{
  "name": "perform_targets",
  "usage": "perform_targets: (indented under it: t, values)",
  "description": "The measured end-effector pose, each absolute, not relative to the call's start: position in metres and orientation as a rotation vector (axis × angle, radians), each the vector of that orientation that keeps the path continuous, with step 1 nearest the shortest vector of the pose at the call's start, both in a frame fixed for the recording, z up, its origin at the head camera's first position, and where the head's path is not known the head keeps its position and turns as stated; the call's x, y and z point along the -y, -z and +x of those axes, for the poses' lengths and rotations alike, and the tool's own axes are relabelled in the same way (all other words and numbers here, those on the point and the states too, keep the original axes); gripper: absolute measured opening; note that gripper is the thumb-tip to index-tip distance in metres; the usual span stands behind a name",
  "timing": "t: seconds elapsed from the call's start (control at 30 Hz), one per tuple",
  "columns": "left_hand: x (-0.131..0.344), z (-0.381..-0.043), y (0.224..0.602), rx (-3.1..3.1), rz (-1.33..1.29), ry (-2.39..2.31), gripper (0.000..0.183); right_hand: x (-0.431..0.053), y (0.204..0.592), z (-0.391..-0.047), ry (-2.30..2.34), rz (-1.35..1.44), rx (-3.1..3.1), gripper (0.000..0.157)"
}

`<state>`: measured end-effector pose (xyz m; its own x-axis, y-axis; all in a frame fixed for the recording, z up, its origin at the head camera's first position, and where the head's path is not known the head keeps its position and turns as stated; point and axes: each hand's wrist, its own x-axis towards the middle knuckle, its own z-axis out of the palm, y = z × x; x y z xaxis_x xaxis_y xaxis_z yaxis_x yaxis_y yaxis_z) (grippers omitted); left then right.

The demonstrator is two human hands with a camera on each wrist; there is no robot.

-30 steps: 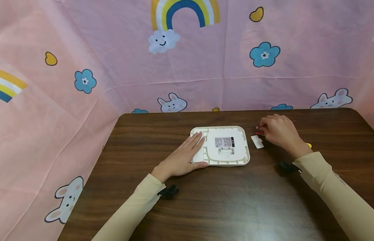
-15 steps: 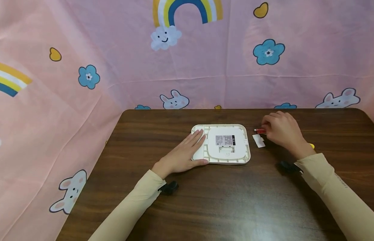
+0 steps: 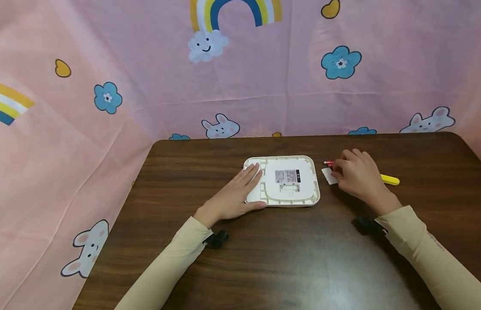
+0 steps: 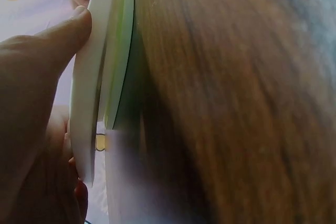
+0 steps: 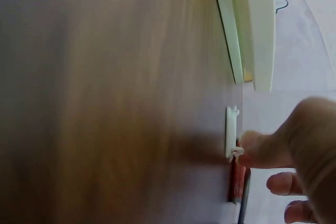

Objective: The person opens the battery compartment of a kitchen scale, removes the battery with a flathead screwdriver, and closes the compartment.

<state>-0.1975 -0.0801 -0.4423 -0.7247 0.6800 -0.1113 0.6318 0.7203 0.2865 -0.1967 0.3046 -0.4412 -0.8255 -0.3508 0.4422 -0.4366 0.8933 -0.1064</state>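
Observation:
A white flat device point(image 3: 311, 189) lies underside up on the table, with a label and an uncovered battery compartment point(image 3: 290, 188). My left hand point(image 3: 230, 196) rests on its left part, fingers straight, thumb along the near edge. Right of the device, a small white battery cover point(image 3: 328, 176) lies flat on the wood. My right hand point(image 3: 358, 178) is over its right side, fingers bent. In the right wrist view the thumb point(image 5: 257, 148) touches the cover's clipped end; the index fingertip is hidden. Red batteries point(image 3: 327, 163) lie just beyond the cover, partly behind the fingers.
A yellow-handled tool point(image 3: 390, 179) lies right of my right hand, its other end hidden. The dark wooden table point(image 3: 263, 267) meets a pink printed cloth point(image 3: 256, 116) at its back edge.
My right hand has shifted from the red batteries toward me, onto the battery cover's side. More of the yellow handle shows. The left hand stays on the device.

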Motion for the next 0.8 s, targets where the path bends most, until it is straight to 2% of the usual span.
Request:
perform_targets:
  t: [0.33, 0.8]
  values:
    - [0.081, -0.195, 0.443, -2.723, 1.052, -0.365, 0.096, -0.293, 0.44, -0.19, -0.318, 0.583, 2.59, 0.002]
    - [0.08, -0.199, 0.439, -2.708, 1.065, -0.344, 0.096, -0.257, 0.423, -0.166, -0.524, 0.65, 2.467, 0.016]
